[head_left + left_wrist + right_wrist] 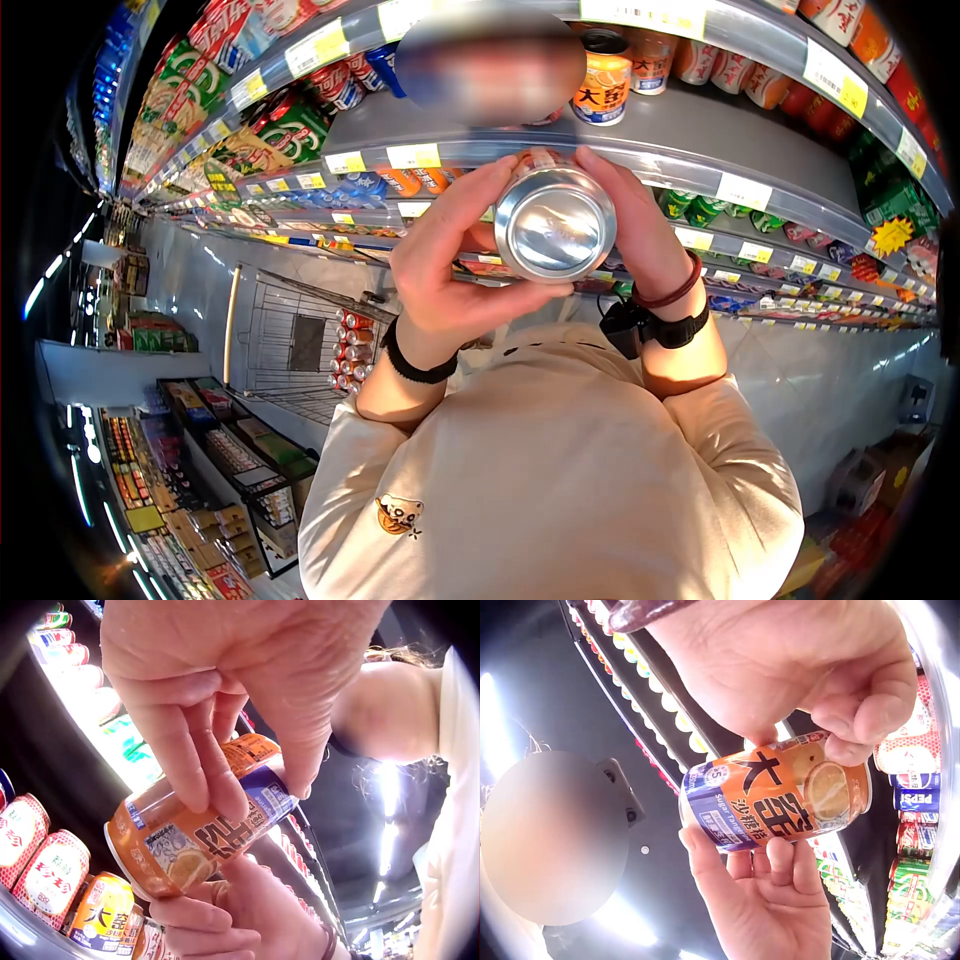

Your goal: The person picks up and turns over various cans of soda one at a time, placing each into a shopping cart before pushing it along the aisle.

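- Shelf (pixel 715 135): ahead of the person, lined with drinks. Before it, the step in hand looks like turning and reading 1 can, raised clear of the shelf.
- Cart (pixel 307 343): out beyond the left arm, carrying red-and-silver cans (pixel 352 345).
- Both arms: elbows bent, forearms raised in front of the chest, wrists drawn in so the 2 grips meet around the can.
- Left grip (pixel 435 255): narrow, holding the can. Its fingers lie across the side and its thumb reaches along the end nearer the person.
- Right grip (pixel 640 225): also narrow on the can, from the opposite side, with fingertips at the rim of the far end.
- Can (pixel 556 232): off the shelf, between the grips, tipped well over. A bare metal end faces the head camera; no tab shows on it.
- Next move, by my judgement: if the can is turned, 1 grip must bear it while the other shifts; if it is to be put down, it wants righting first.
- Shelf can (pixel 603 95): upright near the shelf's front edge, with similar lettering.
- Label (pixel 761 784): orange and blue, "Sugar Tangerine" readable, mostly uncovered in the right wrist view.
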Available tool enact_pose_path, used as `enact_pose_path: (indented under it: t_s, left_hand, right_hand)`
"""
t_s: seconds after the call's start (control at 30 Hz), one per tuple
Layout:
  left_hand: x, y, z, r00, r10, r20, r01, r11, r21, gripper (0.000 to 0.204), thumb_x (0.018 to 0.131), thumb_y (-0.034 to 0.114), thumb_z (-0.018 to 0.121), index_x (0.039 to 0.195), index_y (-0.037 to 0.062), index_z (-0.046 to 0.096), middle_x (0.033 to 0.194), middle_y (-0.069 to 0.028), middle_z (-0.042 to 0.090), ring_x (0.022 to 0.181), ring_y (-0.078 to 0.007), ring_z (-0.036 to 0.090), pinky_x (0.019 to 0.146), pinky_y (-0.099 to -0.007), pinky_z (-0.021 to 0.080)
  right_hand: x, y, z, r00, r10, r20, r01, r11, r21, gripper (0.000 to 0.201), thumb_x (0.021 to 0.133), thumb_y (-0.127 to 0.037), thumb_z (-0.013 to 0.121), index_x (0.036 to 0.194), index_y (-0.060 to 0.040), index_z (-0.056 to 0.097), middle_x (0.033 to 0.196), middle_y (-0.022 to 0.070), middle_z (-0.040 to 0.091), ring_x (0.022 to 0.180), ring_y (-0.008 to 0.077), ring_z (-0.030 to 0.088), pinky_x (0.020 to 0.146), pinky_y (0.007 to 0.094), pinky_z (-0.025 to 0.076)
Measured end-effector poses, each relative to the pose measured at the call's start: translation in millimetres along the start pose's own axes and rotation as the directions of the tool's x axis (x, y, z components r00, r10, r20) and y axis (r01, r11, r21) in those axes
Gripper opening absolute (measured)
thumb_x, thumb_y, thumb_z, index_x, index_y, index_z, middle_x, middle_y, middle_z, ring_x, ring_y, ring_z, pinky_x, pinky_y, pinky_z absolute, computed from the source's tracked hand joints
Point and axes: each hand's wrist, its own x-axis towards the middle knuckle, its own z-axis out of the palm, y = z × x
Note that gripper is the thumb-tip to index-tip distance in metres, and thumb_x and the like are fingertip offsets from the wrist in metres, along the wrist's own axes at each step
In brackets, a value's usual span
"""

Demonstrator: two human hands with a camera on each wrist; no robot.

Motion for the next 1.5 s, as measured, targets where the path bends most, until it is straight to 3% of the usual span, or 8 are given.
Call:
enact_pose_path:
  t_s: [0.23,0.53,0.63,0.83,1.07,1.27,1.3,1.5]
  left_hand:
    - [14.1,-8.3,26.5,0.992,0.082,0.093,-0.084,0.996,0.018,0.075,0.07,0.013,0.09,0.134,-0.0063,0.056,0.142,-0.0266,0.052,0.119,-0.0326,0.064,0.09,-0.0386,0.057]
    - [46.2,-53.5,102.6,0.994,-0.077,0.083,0.079,0.997,-0.01,0.041,0.092,0.003,0.066,0.132,-0.0061,0.058,0.136,-0.0241,0.057,0.114,-0.0277,0.065,0.094,-0.0342,0.053]
    - [63.6,-87.1,127.9,0.995,0.08,0.053,-0.084,0.994,0.076,0.041,0.097,0.002,0.06,0.136,-0.0052,0.054,0.131,-0.0207,0.061,0.11,-0.0191,0.064,0.092,-0.0296,0.052]
    - [62.3,-103.4,154.2,0.991,-0.114,0.067,0.118,0.991,-0.059,0.044,0.094,0.005,0.058,0.134,-0.009,0.05,0.133,-0.0351,0.054,0.13,-0.0464,0.05,0.107,-0.0417,0.043]
    - [50.6,-100.9,152.1,0.99,-0.105,0.091,0.107,0.994,-0.014,0.052,0.093,0.004,0.057,0.141,-0.0099,0.041,0.143,-0.0332,0.047,0.137,-0.0434,0.045,0.112,-0.0417,0.038]
    - [6.3,-95.2,98.2,0.999,0.018,0.029,-0.02,0.998,0.054,0.055,0.091,-0.002,0.059,0.144,-0.0004,0.047,0.135,-0.0208,0.06,0.078,-0.0197,0.061,0.075,-0.0298,0.052]
    - [-5.2,-92.1,80.9,0.99,-0.095,0.102,0.088,0.993,0.074,0.054,0.093,-0.006,0.055,0.146,-0.0049,0.043,0.138,-0.0199,0.06,0.121,-0.0268,0.063,0.097,-0.034,0.049]
    - [-100.5,-135.8,-5.1,0.978,-0.19,-0.085,0.206,0.934,0.291,0.036,0.091,0.0,0.061,0.127,0.0019,0.064,0.126,-0.0164,0.067,0.113,-0.0326,0.066,0.097,-0.0389,0.052]
  right_hand:
    - [-8.8,-0.3,-10.0,0.936,-0.178,-0.305,0.263,0.928,0.264,0.034,0.106,-0.025,0.048,0.129,-0.0018,0.059,0.1,0.0059,0.069,0.086,0.0072,0.064,0.073,0.0207,0.051]
    - [7.6,10.2,-77.1,0.656,-0.649,-0.386,0.594,0.759,-0.266,0.061,0.095,-0.002,0.064,0.149,0.0004,0.037,0.136,0.0167,0.057,0.122,0.021,0.058,0.102,0.0336,0.05]
    - [24.8,8.1,-109.4,0.691,-0.651,-0.315,0.526,0.751,-0.399,0.059,0.095,-0.003,0.067,0.148,0.0002,0.041,0.14,0.0167,0.054,0.128,0.023,0.055,0.108,0.0349,0.046]
    - [42.2,10.2,-140.5,0.743,-0.642,-0.189,0.525,0.735,-0.43,0.067,0.088,-0.009,0.076,0.145,-0.0001,0.041,0.138,0.0163,0.056,0.128,0.0223,0.055,0.108,0.0358,0.045]
    - [51.8,7.5,-133.6,0.559,-0.8,-0.218,0.266,0.422,-0.867,0.067,0.074,-0.024,0.088,0.128,0.0007,0.057,0.121,0.0173,0.062,0.109,0.0254,0.066,0.093,0.0362,0.056]
    - [71.6,11.9,-154.2,0.716,-0.677,-0.169,0.382,0.583,-0.717,0.064,0.084,-0.018,0.081,0.136,0.0031,0.051,0.126,0.0201,0.064,0.113,0.0262,0.067,0.095,0.0365,0.055]
    - [72.2,11.2,-152.1,0.73,-0.663,-0.168,0.393,0.608,-0.69,0.064,0.085,-0.017,0.08,0.137,0.0035,0.049,0.127,0.0198,0.064,0.114,0.0257,0.067,0.095,0.0362,0.055]
    - [66.8,12.7,-135.3,0.769,-0.622,-0.149,0.228,0.484,-0.845,0.036,0.098,-0.02,0.066,0.127,0.0014,0.059,0.12,0.0087,0.066,0.108,0.0149,0.059,0.096,0.0301,0.046]
